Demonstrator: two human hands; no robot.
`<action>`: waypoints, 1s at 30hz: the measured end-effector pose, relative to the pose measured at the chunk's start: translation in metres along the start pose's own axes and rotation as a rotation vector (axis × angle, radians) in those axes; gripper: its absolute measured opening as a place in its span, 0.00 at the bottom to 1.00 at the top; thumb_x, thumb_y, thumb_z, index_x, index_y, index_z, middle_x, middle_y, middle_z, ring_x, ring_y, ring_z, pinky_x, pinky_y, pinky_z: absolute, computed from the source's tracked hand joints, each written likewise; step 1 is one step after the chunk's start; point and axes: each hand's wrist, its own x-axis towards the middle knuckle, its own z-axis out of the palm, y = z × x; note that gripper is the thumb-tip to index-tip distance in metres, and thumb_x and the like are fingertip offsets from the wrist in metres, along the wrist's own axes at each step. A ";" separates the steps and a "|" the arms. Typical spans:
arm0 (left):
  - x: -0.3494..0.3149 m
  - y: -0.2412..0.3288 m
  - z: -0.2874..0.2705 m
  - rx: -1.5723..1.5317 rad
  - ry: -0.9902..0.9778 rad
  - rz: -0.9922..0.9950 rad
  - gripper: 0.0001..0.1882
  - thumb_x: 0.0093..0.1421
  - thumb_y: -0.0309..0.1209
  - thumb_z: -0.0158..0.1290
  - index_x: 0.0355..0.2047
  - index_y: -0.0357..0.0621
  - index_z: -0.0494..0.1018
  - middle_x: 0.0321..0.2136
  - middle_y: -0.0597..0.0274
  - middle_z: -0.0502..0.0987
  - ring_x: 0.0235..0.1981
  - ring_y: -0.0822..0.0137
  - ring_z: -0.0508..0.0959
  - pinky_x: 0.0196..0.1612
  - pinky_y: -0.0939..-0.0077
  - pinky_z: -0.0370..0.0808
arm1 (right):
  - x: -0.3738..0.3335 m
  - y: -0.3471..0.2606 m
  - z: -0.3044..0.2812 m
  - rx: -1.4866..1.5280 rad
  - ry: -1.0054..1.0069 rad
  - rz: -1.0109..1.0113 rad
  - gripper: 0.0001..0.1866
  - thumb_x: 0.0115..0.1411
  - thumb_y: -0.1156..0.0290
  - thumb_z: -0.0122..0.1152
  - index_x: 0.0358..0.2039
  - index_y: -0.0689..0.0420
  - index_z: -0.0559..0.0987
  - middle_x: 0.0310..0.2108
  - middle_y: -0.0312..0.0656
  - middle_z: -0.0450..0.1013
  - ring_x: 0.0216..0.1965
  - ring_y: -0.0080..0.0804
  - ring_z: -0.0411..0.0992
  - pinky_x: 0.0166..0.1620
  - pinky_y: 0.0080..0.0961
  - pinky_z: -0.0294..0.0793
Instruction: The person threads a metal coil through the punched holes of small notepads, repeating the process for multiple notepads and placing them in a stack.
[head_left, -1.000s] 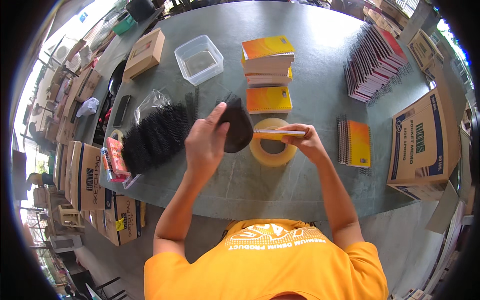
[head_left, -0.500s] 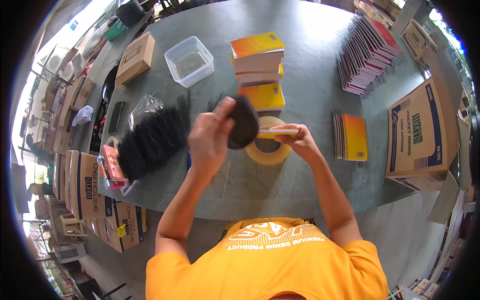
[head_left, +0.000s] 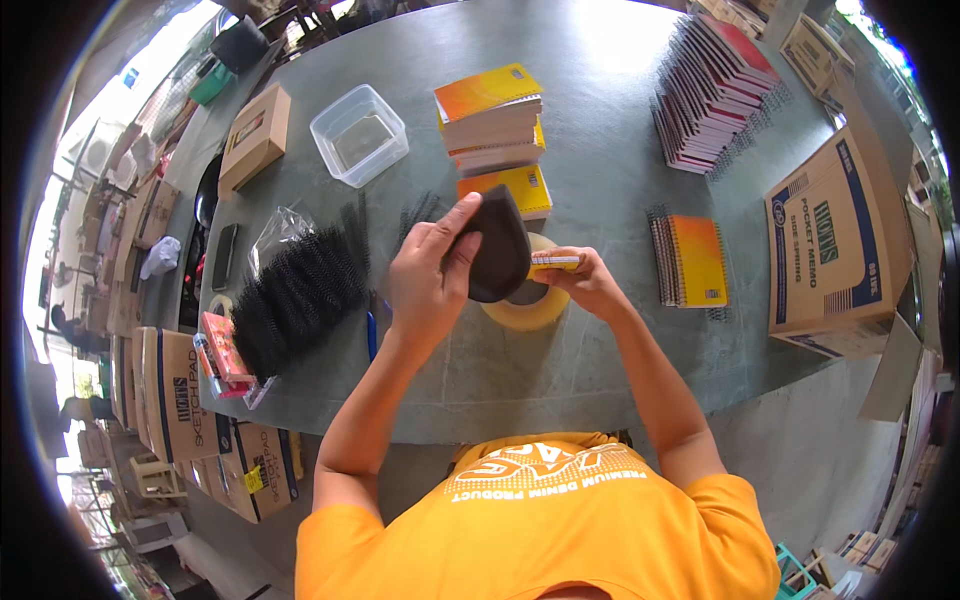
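Observation:
My left hand [head_left: 430, 265] is closed on a dark, flat pad with rounded ends [head_left: 503, 245], its exact kind unclear. In my right hand [head_left: 590, 285], fingers pinch a small yellow spiral notebook [head_left: 556, 262], seen edge-on. The pad's right edge meets or overlaps the notebook's left end; contact cannot be made out. Beneath both hands lies a wide ring, like a roll of tape [head_left: 525, 318], partly hidden by the pad. Just beyond are stacked yellow-orange notebooks [head_left: 530, 190]. Left of my left hand lies a pile of black binding coils [head_left: 300, 300].
A clear plastic tub [head_left: 360, 135] and a cardboard box [head_left: 254, 138] stand far left. To the right are more yellow notebooks [head_left: 697, 262], a tall stack of red-covered notebooks [head_left: 712, 95] and an open carton [head_left: 838, 245]. A blue pen-like item [head_left: 372, 335] lies near my left forearm.
The dark pad has moved right toward the notebook's end and its blur has lessened. My right hand still holds the notebook. The whole view has shifted slightly.

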 end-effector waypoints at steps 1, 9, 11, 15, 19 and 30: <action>-0.003 -0.004 0.004 0.068 -0.035 0.113 0.20 0.54 0.23 0.55 0.49 0.50 0.74 0.31 0.53 0.77 0.27 0.62 0.76 0.35 0.72 0.74 | 0.001 0.010 -0.001 0.006 -0.020 -0.004 0.12 0.56 0.82 0.57 0.42 0.63 0.77 0.38 0.35 0.76 0.40 0.19 0.71 0.47 0.16 0.70; -0.028 -0.017 0.024 -0.046 -0.376 0.020 0.20 0.54 0.27 0.56 0.50 0.52 0.73 0.38 0.52 0.76 0.37 0.55 0.77 0.43 0.69 0.74 | 0.001 0.008 -0.005 0.000 -0.040 -0.041 0.12 0.57 0.78 0.59 0.43 0.64 0.76 0.40 0.36 0.75 0.41 0.19 0.71 0.46 0.17 0.70; -0.075 -0.038 0.040 -0.006 -0.554 0.071 0.20 0.55 0.31 0.56 0.50 0.53 0.72 0.39 0.49 0.75 0.39 0.52 0.76 0.42 0.65 0.74 | 0.002 -0.001 -0.001 -0.016 -0.032 -0.031 0.12 0.58 0.78 0.59 0.43 0.64 0.76 0.41 0.36 0.75 0.42 0.20 0.71 0.47 0.17 0.71; -0.072 -0.009 0.025 0.255 -0.705 -0.055 0.20 0.55 0.33 0.57 0.49 0.49 0.72 0.41 0.50 0.74 0.42 0.52 0.75 0.44 0.64 0.73 | 0.000 -0.004 0.003 0.055 0.033 -0.062 0.13 0.58 0.77 0.58 0.45 0.64 0.76 0.42 0.39 0.75 0.45 0.21 0.70 0.49 0.18 0.69; -0.040 0.006 0.024 0.334 -0.333 0.237 0.17 0.54 0.33 0.57 0.44 0.45 0.73 0.37 0.51 0.75 0.41 0.55 0.74 0.45 0.64 0.70 | -0.004 -0.009 0.003 0.068 -0.006 -0.228 0.12 0.59 0.75 0.59 0.44 0.64 0.76 0.42 0.39 0.75 0.43 0.20 0.70 0.48 0.19 0.69; 0.006 -0.006 0.060 0.275 -0.309 0.380 0.07 0.56 0.31 0.53 0.32 0.40 0.75 0.30 0.54 0.75 0.36 0.55 0.74 0.41 0.61 0.70 | -0.010 0.023 -0.004 -0.057 0.079 -0.067 0.07 0.59 0.76 0.58 0.38 0.61 0.78 0.32 0.29 0.75 0.35 0.12 0.68 0.40 0.15 0.69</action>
